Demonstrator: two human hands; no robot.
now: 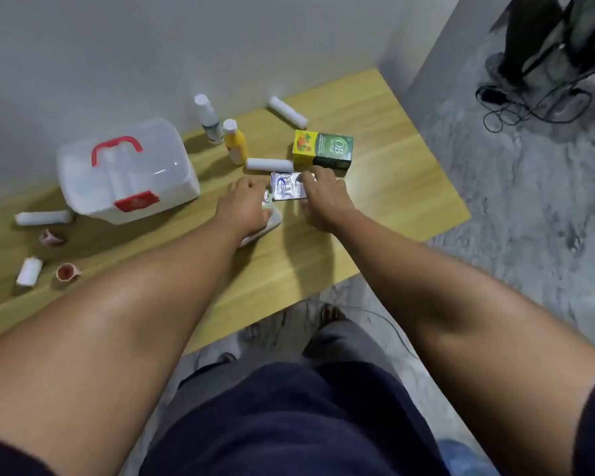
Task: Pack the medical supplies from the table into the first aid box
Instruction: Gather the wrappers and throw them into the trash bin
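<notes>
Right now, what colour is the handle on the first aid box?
Red. The handle sits on the closed translucent white first aid box; head view shows it.

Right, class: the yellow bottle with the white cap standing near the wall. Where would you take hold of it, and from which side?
Grip the yellow bottle around its body, below the white cap, coming from the front, the person's side. It stands upright and its round body suits a wrap grip. The white bottle stands close behind it and a gauze roll lies at its right, so those sides are crowded.

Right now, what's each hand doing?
Left hand: resting on small silver foil packets, grip unclear.
Right hand: fingertips on silver blister pack, not lifted.
</notes>
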